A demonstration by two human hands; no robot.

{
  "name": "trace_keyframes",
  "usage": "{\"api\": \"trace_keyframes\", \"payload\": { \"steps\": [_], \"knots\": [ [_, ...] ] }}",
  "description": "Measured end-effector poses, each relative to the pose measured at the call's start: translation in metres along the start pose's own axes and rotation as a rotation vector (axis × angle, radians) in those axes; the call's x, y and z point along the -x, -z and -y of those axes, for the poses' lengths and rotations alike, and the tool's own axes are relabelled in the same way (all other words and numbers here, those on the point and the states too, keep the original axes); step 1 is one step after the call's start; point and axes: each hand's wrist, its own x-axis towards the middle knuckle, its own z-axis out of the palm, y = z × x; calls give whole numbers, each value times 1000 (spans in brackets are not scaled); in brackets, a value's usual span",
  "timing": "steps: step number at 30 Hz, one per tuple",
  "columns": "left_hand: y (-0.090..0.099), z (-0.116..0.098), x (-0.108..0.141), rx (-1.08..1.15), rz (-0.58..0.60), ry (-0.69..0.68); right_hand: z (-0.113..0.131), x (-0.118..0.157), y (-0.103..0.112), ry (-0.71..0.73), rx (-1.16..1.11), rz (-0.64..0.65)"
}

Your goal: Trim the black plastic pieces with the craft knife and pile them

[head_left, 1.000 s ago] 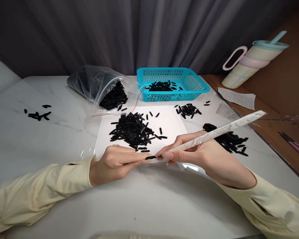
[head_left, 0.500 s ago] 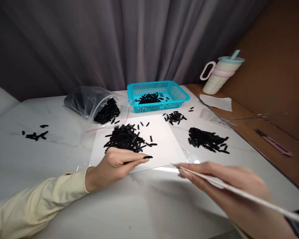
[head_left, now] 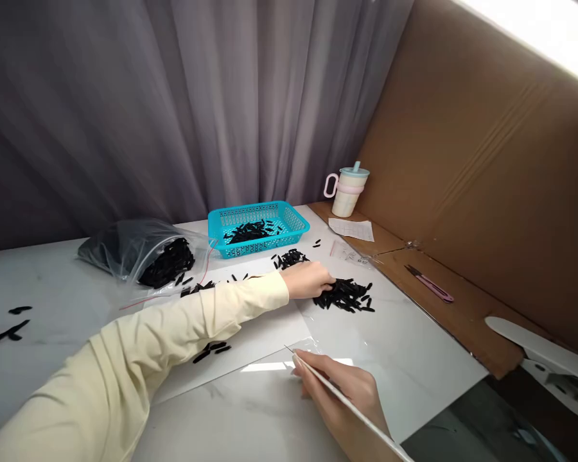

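My left hand (head_left: 308, 280) reaches across to the right, with its curled fingers at the left edge of a pile of small, slim black pieces (head_left: 347, 296). The fingertips are partly hidden, so what they pinch cannot be made out. My right hand (head_left: 340, 385) is closed around a thin white stick (head_left: 354, 409) with a fine, needle-like tip, pointing up and left over the table's front. Under my left sleeve lies a white sheet (head_left: 270, 330); more black pieces (head_left: 212, 351) on it are mostly covered by the arm.
A turquoise basket (head_left: 291, 240) holding black pieces stands at the back. Left of it lies an open clear bag (head_left: 125, 250) of the same pieces. Along the right are a lidded cup (head_left: 347, 192), a paper slip (head_left: 351, 228) and pink thread snips (head_left: 429, 283).
My left hand has gone from the middle pile, where it pinched one black piece, to the right-hand pile. The view has swung right. My right hand still grips the white stick.
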Motion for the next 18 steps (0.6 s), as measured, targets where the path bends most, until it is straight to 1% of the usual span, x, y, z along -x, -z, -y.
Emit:
{"api": "trace_keyframes", "payload": {
  "steps": [2,4,5,7,8,9,10,11,12,13,14,16,18],
  "knots": [
    [3,2,10,-80,22,3,-1,1,-1,-2,20,-17],
    [11,0,29,-148,18,0,-3,2,-1,2,37,-6],
    [17,-2,42,-171,12,1,-5,1,0,19,46,15],
    [31,-9,74,-200,4,12,-9,-2,4,98,104,54],
    [38,-12,92,-191,5,39,-11,-6,7,164,164,72],
    [45,-16,110,-138,-2,106,-13,-11,10,241,249,93],
    [51,-19,128,-41,18,226,-14,-17,13,310,359,126],
    [56,-21,145,102,0,381,-15,-24,14,380,476,189],
    [61,-23,161,288,-10,533,-16,-33,14,418,591,277],
    [64,-24,174,443,-62,632,-16,-42,13,443,694,355],
    [67,-24,186,580,-143,697,-16,-51,10,458,786,426],
    [71,-23,201,828,-284,792,-16,-71,0,502,919,525],
    [74,-21,207,1046,-368,865,-15,-89,-12,575,983,592]
  ]
}}
